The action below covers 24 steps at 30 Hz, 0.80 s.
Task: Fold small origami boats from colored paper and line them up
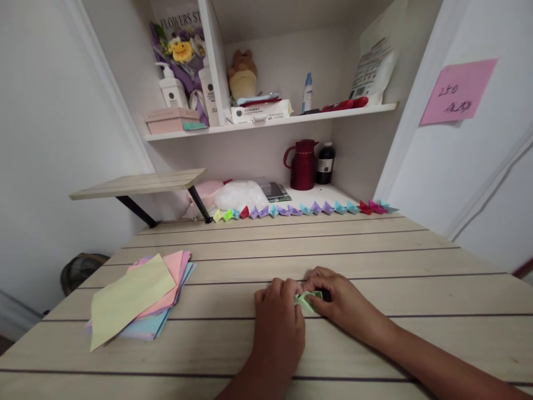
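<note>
A small folded piece of light green paper (307, 301) lies low over the table, between my two hands. My left hand (280, 316) is closed on its left side, fingers bent down and partly hiding it. From the right, my right hand (333, 294) pinches the same paper between thumb and fingers. The folds under my fingers are largely hidden, so the paper's full shape cannot be made out.
Loose coloured paper sheets (133, 300) are piled at the left. Along the back edge runs a row of several small folded paper boats (316, 208). A raised wooden stand (141, 183) is at the back left. A red jug (303, 165) stands behind the boats.
</note>
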Each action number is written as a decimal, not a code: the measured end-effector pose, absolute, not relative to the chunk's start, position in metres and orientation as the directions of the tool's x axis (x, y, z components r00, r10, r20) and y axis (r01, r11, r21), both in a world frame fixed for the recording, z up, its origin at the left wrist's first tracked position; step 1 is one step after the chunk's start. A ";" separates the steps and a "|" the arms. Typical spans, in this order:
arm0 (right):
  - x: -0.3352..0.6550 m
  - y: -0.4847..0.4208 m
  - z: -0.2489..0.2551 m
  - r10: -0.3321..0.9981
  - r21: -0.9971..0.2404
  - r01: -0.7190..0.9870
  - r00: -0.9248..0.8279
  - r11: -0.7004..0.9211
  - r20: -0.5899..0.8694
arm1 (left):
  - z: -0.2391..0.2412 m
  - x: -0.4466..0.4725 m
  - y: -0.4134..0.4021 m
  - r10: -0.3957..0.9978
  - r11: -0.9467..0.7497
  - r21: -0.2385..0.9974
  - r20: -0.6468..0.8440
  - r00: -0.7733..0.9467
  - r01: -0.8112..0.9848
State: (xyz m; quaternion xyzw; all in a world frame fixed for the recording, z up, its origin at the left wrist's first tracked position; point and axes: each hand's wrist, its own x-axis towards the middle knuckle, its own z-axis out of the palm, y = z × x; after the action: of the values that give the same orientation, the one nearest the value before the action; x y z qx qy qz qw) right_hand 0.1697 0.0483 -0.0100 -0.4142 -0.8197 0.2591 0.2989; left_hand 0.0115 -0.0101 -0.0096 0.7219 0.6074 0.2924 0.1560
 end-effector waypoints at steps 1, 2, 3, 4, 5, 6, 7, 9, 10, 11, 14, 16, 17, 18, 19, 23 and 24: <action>0.170 0.048 -0.010 0.835 -0.682 0.518 -0.478 0.517 0.271 | -0.010 0.011 -0.010 0.968 -0.215 0.585 0.234 0.090 0.782; 0.171 0.049 -0.011 0.837 -0.691 0.511 -0.479 0.511 0.265 | -0.010 0.011 -0.010 0.968 -0.213 0.591 0.237 0.086 0.778; 0.172 0.049 -0.011 0.838 -0.699 0.506 -0.480 0.505 0.258 | -0.011 0.011 -0.010 0.968 -0.212 0.597 0.238 0.081 0.774; 0.172 0.049 -0.012 0.840 -0.706 0.502 -0.481 0.500 0.253 | -0.012 0.011 -0.010 0.967 -0.212 0.602 0.241 0.078 0.770; 0.173 0.049 -0.012 0.841 -0.709 0.500 -0.481 0.497 0.249 | -0.013 0.011 -0.010 0.966 -0.216 0.607 0.247 0.077 0.765; 0.173 0.050 -0.013 0.841 -0.710 0.500 -0.481 0.495 0.248 | -0.014 0.011 -0.010 0.964 -0.222 0.613 0.252 0.079 0.758; 0.173 0.050 -0.014 0.842 -0.711 0.501 -0.480 0.494 0.246 | -0.014 0.011 -0.010 0.963 -0.228 0.618 0.258 0.081 0.753; 0.172 0.050 -0.015 0.846 -0.713 0.503 -0.473 0.488 0.246 | -0.014 0.011 -0.011 0.962 -0.232 0.619 0.261 0.082 0.750; 0.171 0.050 -0.016 0.849 -0.714 0.505 -0.468 0.485 0.245 | -0.013 0.012 -0.011 0.964 -0.225 0.614 0.255 0.079 0.757; 0.171 0.050 -0.016 0.852 -0.712 0.509 -0.463 0.483 0.246 | -0.012 0.012 -0.011 0.967 -0.215 0.605 0.245 0.078 0.767; 0.168 0.051 -0.018 0.849 -0.690 0.523 -0.453 0.500 0.272 | -0.009 0.016 -0.011 0.973 -0.198 0.566 0.208 0.094 0.800; 0.167 0.051 -0.019 0.848 -0.674 0.535 -0.445 0.510 0.288 | -0.008 0.017 -0.009 0.974 -0.198 0.545 0.206 0.100 0.815; 0.166 0.052 -0.019 0.851 -0.670 0.542 -0.439 0.507 0.289 | -0.009 0.017 -0.008 0.974 -0.191 0.539 0.210 0.089 0.820; 0.166 0.052 -0.019 0.854 -0.669 0.548 -0.434 0.503 0.287 | -0.010 0.017 -0.007 0.974 -0.177 0.534 0.215 0.070 0.826; 0.165 0.052 -0.018 0.857 -0.668 0.552 -0.429 0.498 0.284 | -0.010 0.017 -0.006 0.975 -0.161 0.529 0.217 0.050 0.833; 0.164 0.051 -0.015 0.864 -0.673 0.557 -0.420 0.487 0.278 | -0.014 0.015 -0.005 0.973 -0.149 0.499 0.226 0.038 0.854; 0.163 0.051 -0.014 0.867 -0.673 0.560 -0.415 0.482 0.276 | -0.014 0.015 -0.005 0.972 -0.157 0.498 0.231 0.044 0.853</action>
State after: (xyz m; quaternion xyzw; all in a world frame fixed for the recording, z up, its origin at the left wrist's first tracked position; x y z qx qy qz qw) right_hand 0.1631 0.0509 -0.0144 -0.4440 -0.8036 0.2483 0.3088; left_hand 0.0147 -0.0049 -0.0143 0.7135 0.6393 0.2635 0.1131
